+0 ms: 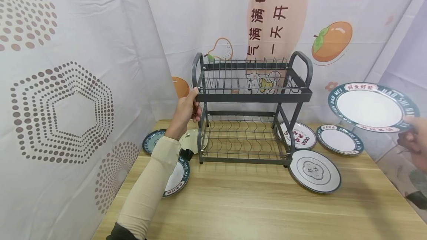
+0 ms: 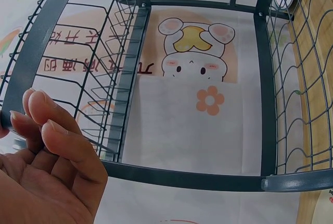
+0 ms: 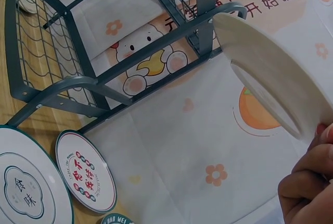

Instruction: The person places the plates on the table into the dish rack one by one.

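Note:
A dark grey two-tier dish rack [image 1: 253, 98] stands on the wooden table, its wire slots holding no plates. At the upper tier's front left corner my left hand [image 1: 187, 108] grips the frame, thumb on the rail and fingers curled beneath. My right hand [image 1: 414, 134] holds a white plate with a teal lettered rim [image 1: 368, 108] by its right edge, in the air right of the rack. From the right wrist, the pale underside of this plate [image 3: 276, 73] shows its foot ring, and the fingers of the right hand [image 3: 309, 182] pinch its edge.
Right of the rack lie a grey-patterned plate [image 1: 314, 171], a plate with red lettering [image 1: 300, 135] and a teal-rimmed plate [image 1: 340, 140]. Left of it are a blue plate [image 1: 151, 140], a cream plate [image 1: 191, 142] and another teal-rimmed plate [image 1: 178, 180], partly behind the left arm. Printed cloth hangs behind.

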Demonstrator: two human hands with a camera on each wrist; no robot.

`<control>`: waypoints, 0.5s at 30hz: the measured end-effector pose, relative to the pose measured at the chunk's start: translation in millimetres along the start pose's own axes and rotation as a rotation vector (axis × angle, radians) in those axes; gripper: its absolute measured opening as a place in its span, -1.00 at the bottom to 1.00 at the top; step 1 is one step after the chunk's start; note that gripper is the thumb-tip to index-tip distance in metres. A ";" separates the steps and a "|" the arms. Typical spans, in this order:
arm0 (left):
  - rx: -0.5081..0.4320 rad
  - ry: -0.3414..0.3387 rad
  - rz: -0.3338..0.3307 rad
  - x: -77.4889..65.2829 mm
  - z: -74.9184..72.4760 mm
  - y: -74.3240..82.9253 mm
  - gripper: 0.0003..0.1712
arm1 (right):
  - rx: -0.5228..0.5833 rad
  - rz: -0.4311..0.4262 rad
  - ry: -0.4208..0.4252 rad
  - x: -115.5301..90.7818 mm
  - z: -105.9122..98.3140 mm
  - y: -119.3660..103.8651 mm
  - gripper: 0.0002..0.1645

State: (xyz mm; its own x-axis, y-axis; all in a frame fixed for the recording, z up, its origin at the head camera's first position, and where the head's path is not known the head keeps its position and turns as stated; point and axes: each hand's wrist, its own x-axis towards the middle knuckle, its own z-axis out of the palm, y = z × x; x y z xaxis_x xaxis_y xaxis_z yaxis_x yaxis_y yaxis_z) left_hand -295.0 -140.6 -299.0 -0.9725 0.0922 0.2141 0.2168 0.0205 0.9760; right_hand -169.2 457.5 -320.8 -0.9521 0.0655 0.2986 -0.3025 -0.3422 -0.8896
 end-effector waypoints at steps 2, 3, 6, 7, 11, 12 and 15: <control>-0.002 0.002 0.001 -0.1 -0.6 -0.4 -0.28 | -0.020 -0.010 0.000 1.6 3.3 -1.6 -0.55; -0.001 0.003 0.001 0.0 -1.0 -0.7 -0.28 | -0.008 -0.013 0.005 2.6 5.1 -2.2 -0.56; 0.000 0.004 0.004 0.4 -2.1 -1.5 -0.28 | -0.023 -0.019 0.027 5.2 9.9 -5.4 -0.57; -0.002 0.006 0.004 0.5 -2.4 -1.7 -0.28 | -0.041 -0.020 0.029 5.9 11.8 -6.4 -0.57; -0.009 0.007 0.002 0.3 -3.3 -1.7 -0.29 | -0.080 -0.051 0.006 10.8 19.2 -9.2 -0.56; -0.008 0.008 0.002 0.3 -3.6 -1.8 -0.29 | -0.107 -0.062 0.000 11.8 21.1 -9.7 -0.57; -0.008 0.010 0.006 0.2 -4.1 -1.6 -0.29 | -0.152 -0.086 -0.014 15.1 26.7 -10.7 -0.58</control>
State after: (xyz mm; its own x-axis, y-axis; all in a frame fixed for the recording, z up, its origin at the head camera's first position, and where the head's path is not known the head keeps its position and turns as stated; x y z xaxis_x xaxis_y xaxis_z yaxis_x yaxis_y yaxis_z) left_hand -295.9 -144.7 -300.4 -0.9719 0.0827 0.2202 0.2219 0.0117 0.9750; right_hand -179.2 437.2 -297.5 -0.9222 0.0753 0.3792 -0.3866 -0.1904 -0.9024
